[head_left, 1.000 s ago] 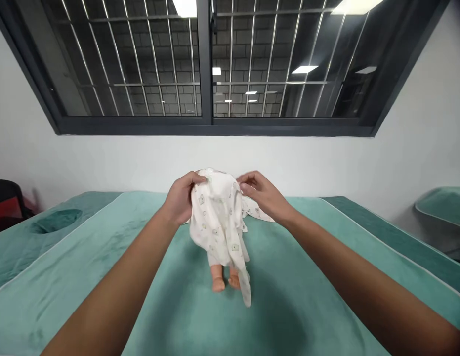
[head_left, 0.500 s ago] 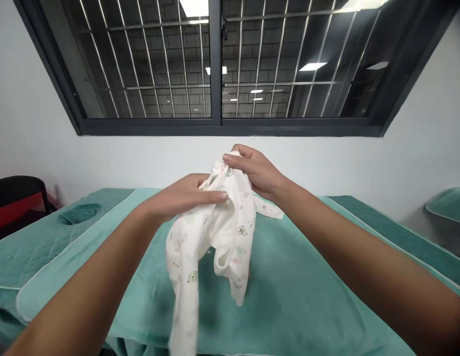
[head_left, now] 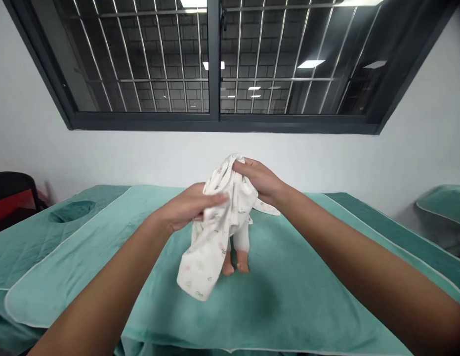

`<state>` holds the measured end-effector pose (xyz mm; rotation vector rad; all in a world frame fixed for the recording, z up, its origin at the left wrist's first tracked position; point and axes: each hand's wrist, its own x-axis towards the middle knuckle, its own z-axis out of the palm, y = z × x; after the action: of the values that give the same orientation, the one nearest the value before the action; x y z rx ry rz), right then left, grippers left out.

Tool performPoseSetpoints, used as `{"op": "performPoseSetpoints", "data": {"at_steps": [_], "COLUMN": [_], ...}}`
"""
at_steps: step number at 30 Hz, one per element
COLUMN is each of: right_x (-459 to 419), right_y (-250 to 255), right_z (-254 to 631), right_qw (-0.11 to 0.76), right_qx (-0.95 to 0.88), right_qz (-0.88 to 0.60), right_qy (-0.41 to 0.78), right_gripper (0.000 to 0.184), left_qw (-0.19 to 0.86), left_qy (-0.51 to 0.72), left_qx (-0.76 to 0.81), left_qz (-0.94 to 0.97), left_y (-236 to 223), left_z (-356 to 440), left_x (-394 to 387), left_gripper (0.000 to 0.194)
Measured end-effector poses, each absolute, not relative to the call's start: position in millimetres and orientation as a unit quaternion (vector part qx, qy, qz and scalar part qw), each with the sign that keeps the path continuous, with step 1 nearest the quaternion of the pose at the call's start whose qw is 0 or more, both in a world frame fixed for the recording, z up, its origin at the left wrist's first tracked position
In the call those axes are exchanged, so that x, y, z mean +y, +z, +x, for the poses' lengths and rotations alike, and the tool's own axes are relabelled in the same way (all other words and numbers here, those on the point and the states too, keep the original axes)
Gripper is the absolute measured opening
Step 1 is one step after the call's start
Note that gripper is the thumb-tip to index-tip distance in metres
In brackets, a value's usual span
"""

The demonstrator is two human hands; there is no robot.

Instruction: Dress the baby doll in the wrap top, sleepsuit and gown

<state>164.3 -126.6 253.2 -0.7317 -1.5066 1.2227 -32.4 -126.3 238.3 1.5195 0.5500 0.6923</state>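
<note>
Both hands hold up a white baby garment (head_left: 205, 264) with small printed figures, bunched at the top and hanging down to the left. My left hand (head_left: 188, 203) is closed on its left side, thumb lying across the cloth. My right hand (head_left: 260, 181) pinches the gathered upper edge. Behind the garment a baby doll (head_left: 241, 240) lies on the green cover; its white-clad legs and bare feet show, while the rest is hidden by the cloth. A piece of matching printed cloth (head_left: 267, 207) lies just under my right wrist.
A green cover (head_left: 307, 291) is spread over a padded bed with a round hole (head_left: 72, 211) at its left. The wall and a barred window (head_left: 215, 123) stand behind. A black and red chair (head_left: 15, 198) is at the left, another green-covered surface (head_left: 444, 205) at the far right.
The garment has been turned and gathered upward, its long hanging limbs replaced by one broad flap. The doll's legs and feet have come into sight. My right hand has lowered slightly.
</note>
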Motion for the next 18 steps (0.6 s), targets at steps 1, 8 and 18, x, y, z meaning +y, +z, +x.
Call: {"op": "performPoseSetpoints", "data": {"at_steps": [1,8,18], "right_x": [-124.8,-136.3,-116.4], "right_y": [249.7,222.3,196.9], "right_z": [165.1,171.9,167.6], "right_qw": [0.518,0.268,0.537], "right_qx": [-0.611,-0.655,-0.561], "right_qz": [-0.298,-0.355,-0.353], "right_qy": [0.519,0.611,0.522], "right_gripper": [0.037,0.04,0.039], "left_qw": [0.626,0.65,0.648], "left_qy": [0.275,0.459,0.285], "left_qx": [0.244,0.211,0.212], "left_qz": [0.688,0.568,0.673], "left_y": [235.4,216.2,192.0], "left_z": [-33.3,-20.1,-17.3], "left_x": [-125.4,-110.6,-122.0], "left_gripper": [0.029,0.03,0.036]}}
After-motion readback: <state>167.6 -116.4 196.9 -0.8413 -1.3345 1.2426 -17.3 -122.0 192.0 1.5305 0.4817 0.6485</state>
